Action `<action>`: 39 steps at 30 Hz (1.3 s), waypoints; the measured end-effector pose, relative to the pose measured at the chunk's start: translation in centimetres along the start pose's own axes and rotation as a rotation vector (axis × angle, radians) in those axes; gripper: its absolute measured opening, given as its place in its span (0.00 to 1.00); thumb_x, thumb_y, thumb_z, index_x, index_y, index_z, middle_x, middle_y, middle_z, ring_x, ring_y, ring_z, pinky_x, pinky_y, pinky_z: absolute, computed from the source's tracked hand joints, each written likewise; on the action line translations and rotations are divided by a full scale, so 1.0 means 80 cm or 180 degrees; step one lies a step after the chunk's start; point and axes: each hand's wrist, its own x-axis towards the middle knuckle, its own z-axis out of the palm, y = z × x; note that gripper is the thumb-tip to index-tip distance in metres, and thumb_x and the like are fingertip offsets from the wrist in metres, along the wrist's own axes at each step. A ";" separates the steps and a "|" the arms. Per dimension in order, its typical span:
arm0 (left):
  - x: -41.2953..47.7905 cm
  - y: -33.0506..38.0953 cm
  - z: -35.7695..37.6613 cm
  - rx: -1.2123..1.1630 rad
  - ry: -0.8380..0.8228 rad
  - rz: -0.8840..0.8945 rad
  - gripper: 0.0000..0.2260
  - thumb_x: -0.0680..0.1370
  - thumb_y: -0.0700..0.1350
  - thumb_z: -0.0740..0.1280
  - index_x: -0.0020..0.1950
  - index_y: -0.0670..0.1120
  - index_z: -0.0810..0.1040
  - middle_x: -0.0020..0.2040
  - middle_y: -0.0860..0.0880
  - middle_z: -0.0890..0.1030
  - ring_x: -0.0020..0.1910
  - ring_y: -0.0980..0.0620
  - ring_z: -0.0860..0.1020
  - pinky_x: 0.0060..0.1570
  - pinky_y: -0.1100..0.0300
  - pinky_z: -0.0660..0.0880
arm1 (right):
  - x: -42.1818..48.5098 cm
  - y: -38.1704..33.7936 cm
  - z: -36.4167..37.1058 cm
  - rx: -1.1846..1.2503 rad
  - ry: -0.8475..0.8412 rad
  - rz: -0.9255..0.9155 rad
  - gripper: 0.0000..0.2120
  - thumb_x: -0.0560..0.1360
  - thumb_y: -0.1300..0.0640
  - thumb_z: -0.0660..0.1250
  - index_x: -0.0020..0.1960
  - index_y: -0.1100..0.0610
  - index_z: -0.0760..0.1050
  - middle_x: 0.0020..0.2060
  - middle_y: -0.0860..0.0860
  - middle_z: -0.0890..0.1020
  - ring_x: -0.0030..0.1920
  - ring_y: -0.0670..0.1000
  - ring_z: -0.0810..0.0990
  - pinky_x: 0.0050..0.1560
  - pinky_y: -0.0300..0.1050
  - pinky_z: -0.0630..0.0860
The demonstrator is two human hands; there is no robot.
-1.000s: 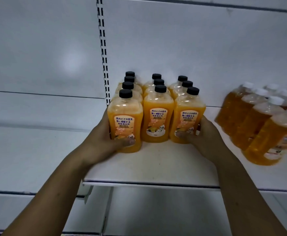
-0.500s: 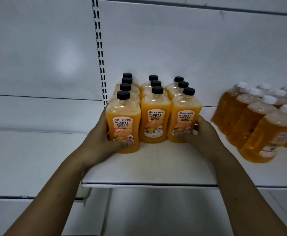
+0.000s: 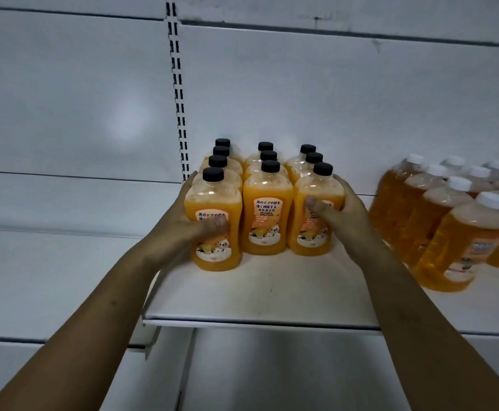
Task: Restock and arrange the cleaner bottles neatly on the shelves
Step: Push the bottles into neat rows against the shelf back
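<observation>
**Two hands squaring up a block of orange cleaner bottles on a white shelf**

We see ten black-capped bottles (image 3: 267, 221) of orange cleaner standing upright in three columns at the back left of a white shelf (image 3: 257, 292), close to the back panel (image 3: 301, 99). Our left hand (image 3: 183, 232) grips the front-left bottle (image 3: 215, 256), thumb across its label. Our right hand (image 3: 340, 209) grips the front-right bottle (image 3: 312, 238), thumb on its front. The front-left bottle stands forward of the row, because its column is one bottle longer.

We judge tipping to be the main risk. The bottles are tall, narrow and packed tight, so an uneven squeeze or shove could topple one into its neighbours. Pushing the longer column back could jam it against the panel. To the right, apart from the block, white-capped bottles (image 3: 449, 232) stand near our right forearm, and a wide swing of that arm could knock them over.
</observation>
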 end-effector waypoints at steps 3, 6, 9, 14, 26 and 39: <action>-0.006 -0.011 0.010 -0.0181 0.0101 -0.0098 0.56 0.56 0.66 0.85 0.79 0.50 0.68 0.64 0.47 0.85 0.61 0.44 0.85 0.56 0.47 0.84 | -0.008 0.017 0.003 -0.0075 -0.0109 0.0113 0.45 0.59 0.34 0.79 0.72 0.47 0.73 0.60 0.45 0.85 0.58 0.48 0.85 0.63 0.58 0.81; -0.006 -0.013 0.016 -0.0178 0.0151 -0.0173 0.49 0.58 0.61 0.86 0.75 0.52 0.72 0.60 0.51 0.86 0.58 0.47 0.86 0.50 0.55 0.84 | -0.005 0.028 0.004 -0.0096 -0.0132 0.0179 0.46 0.56 0.35 0.81 0.70 0.50 0.76 0.58 0.45 0.86 0.57 0.48 0.86 0.64 0.60 0.81; -0.006 -0.012 0.020 -0.0285 0.0210 -0.0265 0.41 0.65 0.54 0.85 0.74 0.52 0.72 0.58 0.53 0.87 0.58 0.47 0.86 0.47 0.58 0.84 | -0.003 0.031 0.003 -0.0099 -0.0158 0.0156 0.51 0.52 0.28 0.82 0.70 0.49 0.76 0.59 0.46 0.87 0.58 0.51 0.86 0.64 0.62 0.81; -0.006 -0.008 0.022 -0.0299 0.0237 -0.0209 0.51 0.55 0.63 0.86 0.75 0.52 0.72 0.60 0.51 0.87 0.58 0.47 0.86 0.49 0.57 0.84 | 0.001 0.033 0.002 -0.0035 -0.0224 0.0158 0.53 0.51 0.28 0.82 0.71 0.48 0.75 0.61 0.47 0.86 0.60 0.52 0.85 0.65 0.64 0.80; -0.010 -0.008 0.027 -0.0298 0.0257 -0.0152 0.37 0.68 0.53 0.83 0.74 0.53 0.73 0.59 0.54 0.87 0.58 0.49 0.86 0.48 0.59 0.84 | 0.001 0.041 -0.002 -0.0042 -0.0258 0.0179 0.42 0.58 0.36 0.79 0.69 0.48 0.76 0.59 0.44 0.86 0.58 0.48 0.86 0.63 0.54 0.81; -0.007 -0.013 0.021 -0.0194 0.0293 -0.0161 0.41 0.62 0.58 0.83 0.73 0.54 0.74 0.58 0.54 0.87 0.57 0.49 0.86 0.48 0.58 0.84 | 0.005 0.044 0.006 -0.0154 -0.0122 0.0079 0.36 0.62 0.42 0.79 0.68 0.49 0.76 0.56 0.41 0.85 0.53 0.41 0.85 0.48 0.35 0.80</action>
